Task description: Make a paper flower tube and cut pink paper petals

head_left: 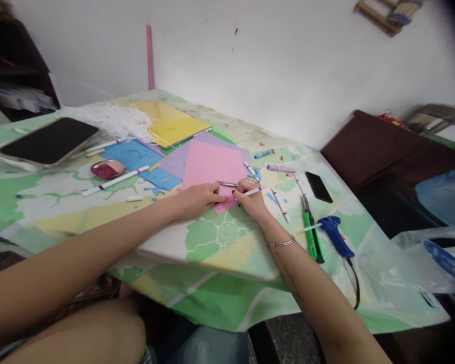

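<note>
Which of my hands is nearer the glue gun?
Right. Your right hand, holding a white pen, is left of the glue gun; your left hand is farther left, touching pink paper.

This looks like a room in a home, with a craft corner: a flowered tablecloth (227,235) by a plain white wall (288,65) and dark shelves (23,63), coloured paper (212,162), a cutter (310,227) and a glue gun (337,240) lying out.

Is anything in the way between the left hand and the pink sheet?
Nothing visible: the left hand touches the pink sheet near its lower edge. The silver scissors are just beyond the hand, not between.
</note>
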Available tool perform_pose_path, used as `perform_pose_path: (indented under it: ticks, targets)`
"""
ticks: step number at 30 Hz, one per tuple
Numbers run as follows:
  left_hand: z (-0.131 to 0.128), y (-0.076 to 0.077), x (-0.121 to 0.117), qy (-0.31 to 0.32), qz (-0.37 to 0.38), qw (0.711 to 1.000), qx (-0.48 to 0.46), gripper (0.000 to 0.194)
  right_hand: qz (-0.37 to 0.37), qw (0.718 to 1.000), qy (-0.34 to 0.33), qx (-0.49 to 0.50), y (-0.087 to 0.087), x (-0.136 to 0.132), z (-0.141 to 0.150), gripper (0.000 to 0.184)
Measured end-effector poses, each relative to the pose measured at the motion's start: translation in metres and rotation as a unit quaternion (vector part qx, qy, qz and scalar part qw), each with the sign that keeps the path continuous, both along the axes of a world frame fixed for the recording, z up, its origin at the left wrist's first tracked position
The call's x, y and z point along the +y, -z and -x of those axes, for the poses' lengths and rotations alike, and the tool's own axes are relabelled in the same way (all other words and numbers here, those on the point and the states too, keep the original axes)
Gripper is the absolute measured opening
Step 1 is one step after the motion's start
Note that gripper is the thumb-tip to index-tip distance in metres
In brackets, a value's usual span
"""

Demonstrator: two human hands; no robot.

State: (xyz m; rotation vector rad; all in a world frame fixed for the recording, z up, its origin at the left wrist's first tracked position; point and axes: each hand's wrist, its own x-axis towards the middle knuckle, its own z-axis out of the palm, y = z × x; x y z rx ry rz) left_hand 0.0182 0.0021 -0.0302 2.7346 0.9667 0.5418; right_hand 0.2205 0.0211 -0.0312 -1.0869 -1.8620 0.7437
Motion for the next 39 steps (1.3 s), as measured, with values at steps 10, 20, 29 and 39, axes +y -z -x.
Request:
perform_pose_path:
  ticks: [10, 20, 29, 39]
  targets:
    - [-0.0004, 0.0062, -0.0009, -0.024, -0.027, 0.999, 0.011, 0.034, -0.016, 1.000, -0.007, 0.003, 0.0025, 0.0024, 0.0000, 0.029]
    - [0.0008, 0.0090, -0.0002, -0.029, -0.028, 0.999, 0.018, 0.036, 0.002, 1.000, 0.027, 0.004, 0.0052, 0.0030, -0.0030, 0.027]
    - [0.0007, 0.0077, -0.0011, -0.024, -0.023, 0.999, 0.016, 0.036, -0.010, 1.000, 0.007, -0.001, 0.0050, 0.0036, -0.0018, 0.029]
    - [0.0005, 0.0079, -0.0013, -0.025, -0.014, 0.999, 0.016, 0.037, 0.002, 1.000, 0.000, 0.005, 0.0030, 0.0015, -0.0020, 0.029]
